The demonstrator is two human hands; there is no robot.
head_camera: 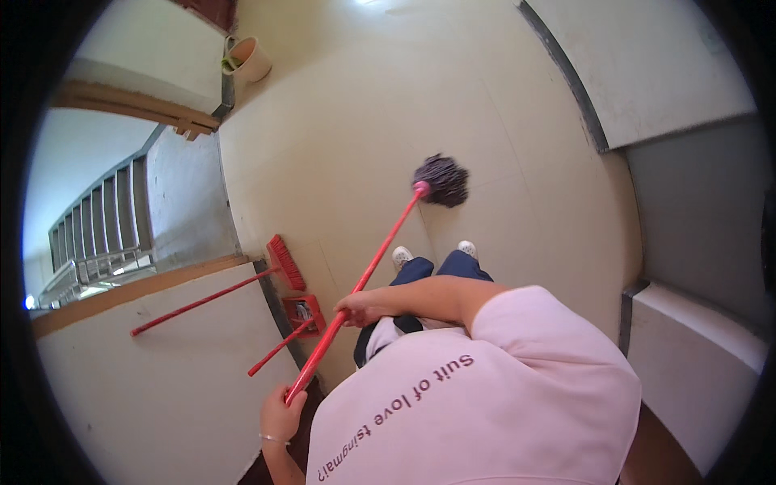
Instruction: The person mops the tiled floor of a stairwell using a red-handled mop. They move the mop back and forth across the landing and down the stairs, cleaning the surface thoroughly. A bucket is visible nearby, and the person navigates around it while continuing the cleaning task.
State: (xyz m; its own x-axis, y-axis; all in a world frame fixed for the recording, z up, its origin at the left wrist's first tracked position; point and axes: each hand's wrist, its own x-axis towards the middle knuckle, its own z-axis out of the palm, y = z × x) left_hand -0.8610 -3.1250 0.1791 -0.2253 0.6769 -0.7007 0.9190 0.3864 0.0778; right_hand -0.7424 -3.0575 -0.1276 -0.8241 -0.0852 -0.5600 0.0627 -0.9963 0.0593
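A string mop with a red handle (388,242) slants across the view from lower left to upper middle. Its dark grey-purple mop head (447,180) rests on the tiled floor ahead of my white shoes. My left hand (284,413), with a bracelet at the wrist, grips the handle near its top end. Lower down the shaft, my right hand (361,308) is closed around it, the forearm crossing in front of my body. A pink collar joins the handle to the strands, which look slightly blurred.
At the left wall lean a red broom (285,262) and a red dustpan (303,316) with some litter in it. A pale bucket (250,60) with something green inside stands at the far left. Beyond a doorway (225,182), stairs (100,212) with metal railings show. Walls border the right side.
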